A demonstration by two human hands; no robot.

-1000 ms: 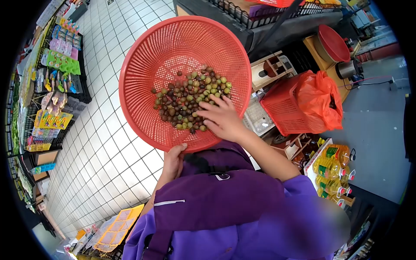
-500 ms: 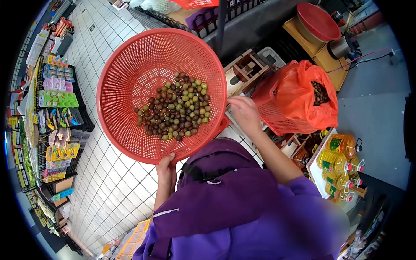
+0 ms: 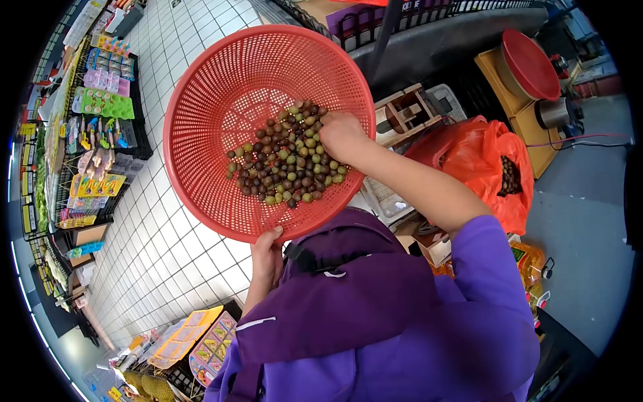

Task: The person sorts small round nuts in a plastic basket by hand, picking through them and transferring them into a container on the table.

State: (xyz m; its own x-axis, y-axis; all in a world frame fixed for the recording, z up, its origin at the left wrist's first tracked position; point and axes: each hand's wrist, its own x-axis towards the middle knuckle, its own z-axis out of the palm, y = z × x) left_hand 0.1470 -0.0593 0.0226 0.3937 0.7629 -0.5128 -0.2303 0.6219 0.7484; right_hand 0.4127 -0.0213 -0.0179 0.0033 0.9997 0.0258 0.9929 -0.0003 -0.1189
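Note:
A round red plastic basket (image 3: 221, 74) with a mesh wall is tilted in front of me. Small round fruits (image 3: 284, 164), green and dark brown-purple, lie heaped toward its lower right side. My left hand (image 3: 268, 258) is closed on the near rim, thumb over the top. Reaching in over the right rim, my right hand (image 3: 343, 137) touches the right edge of the heap. Its fingers point down among the fruits and are mostly hidden, so what they hold does not show.
To the right, a red plastic bag (image 3: 479, 157) holding brown items hangs in a red basket. Behind it a red bowl (image 3: 532, 63) sits by cardboard. Oil bottles (image 3: 529, 261) stand lower right. Goods racks (image 3: 104, 104) line the left across a white tiled floor (image 3: 161, 248).
My right hand has moved from outside the right rim into the basket, onto the fruits. My left hand keeps its hold on the rim. The view has shifted a little.

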